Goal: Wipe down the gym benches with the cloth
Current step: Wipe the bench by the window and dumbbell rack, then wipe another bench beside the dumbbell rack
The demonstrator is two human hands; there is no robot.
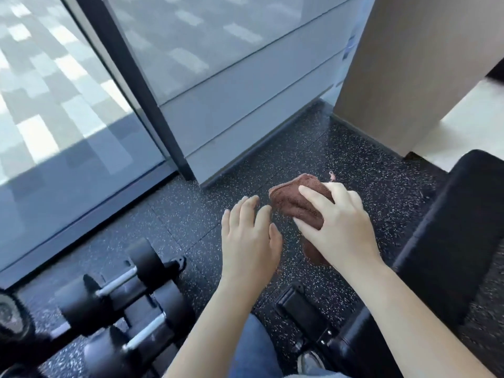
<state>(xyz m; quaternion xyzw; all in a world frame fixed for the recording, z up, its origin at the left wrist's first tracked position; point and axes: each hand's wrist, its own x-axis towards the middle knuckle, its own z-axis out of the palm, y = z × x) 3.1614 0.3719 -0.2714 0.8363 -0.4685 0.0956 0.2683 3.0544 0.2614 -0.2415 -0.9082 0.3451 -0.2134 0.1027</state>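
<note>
brown cloth [293, 205] is bunched in the right hand [343, 227], held in the air just left of the black bench pad [461, 227], apart from the pad. right fingers [313, 197] spread over the top of the cloth, thumb curled round its near edge, so a firm grip; a tail of cloth hangs below the wrist. left hand [249, 236] is further left of the bench pad, just beside the cloth, palm down, fingers nearly straight and close together, holding nothing; can't tell if its fingertips touch the cloth. speckled rubber floor [212, 203] lies under both hands. dumbbells [117, 293] sit on a rack well left of the bench pad, low in view. glass wall [54, 110] and dark post [131, 77] far left and beyond the pad, grey panel [245, 110] beyond it, beige column [409, 64] just behind it. jeans [253, 347] and a shoe [311, 361] show left of the pad's near end.
</note>
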